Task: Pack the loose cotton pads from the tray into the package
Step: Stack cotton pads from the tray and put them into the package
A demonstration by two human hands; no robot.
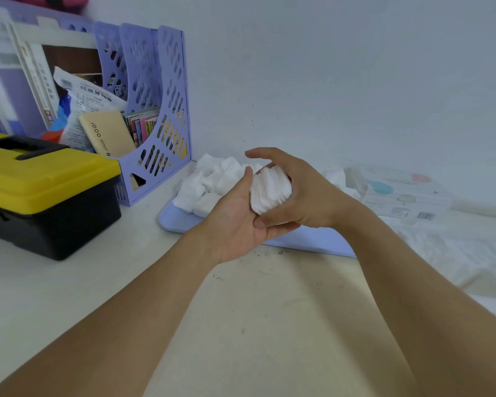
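Above the one lilac tray (181, 222), my left hand (235, 222) and right hand (301, 193) both curl their fingers (248, 180) around one stack of cotton pads (269, 189). Loose pads (212, 179), too jumbled to count, lie on the tray. One clear package (404, 193) rests right of it.

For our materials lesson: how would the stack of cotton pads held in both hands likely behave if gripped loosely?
The stack of cotton pads is separate thin layers, so it would probably fan or slip apart. It looks soft and light, likely squashing easily. Both the left hand and right hand cup it, suggesting it needs support.
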